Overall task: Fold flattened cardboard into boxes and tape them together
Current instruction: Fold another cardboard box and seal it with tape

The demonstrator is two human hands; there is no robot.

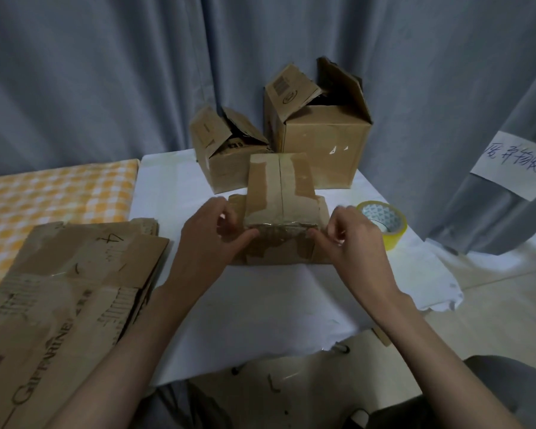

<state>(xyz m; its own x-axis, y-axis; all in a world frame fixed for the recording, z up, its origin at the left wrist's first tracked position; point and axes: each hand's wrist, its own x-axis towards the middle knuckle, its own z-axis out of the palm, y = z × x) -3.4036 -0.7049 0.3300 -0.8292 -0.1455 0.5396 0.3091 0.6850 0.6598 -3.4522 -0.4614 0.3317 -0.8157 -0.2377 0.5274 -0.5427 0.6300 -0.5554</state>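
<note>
Both hands pinch the small box's [280, 212] near taped edge: left hand [211, 239] at its left corner, right hand [350, 239] at its right, fingers curled.

Makeshift home-style packing corner: grey curtain [106, 72] backdrop across 12 o'clock, white-clothed table [260, 298], yellow checked cloth [53, 196] at 9 o'clock, handwritten paper label [514, 165] on curtain at 2 o'clock, pale floor [508, 292] at 4 o'clock.

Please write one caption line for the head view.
Both hands press tape on a small box; tape roll beside it.
</note>
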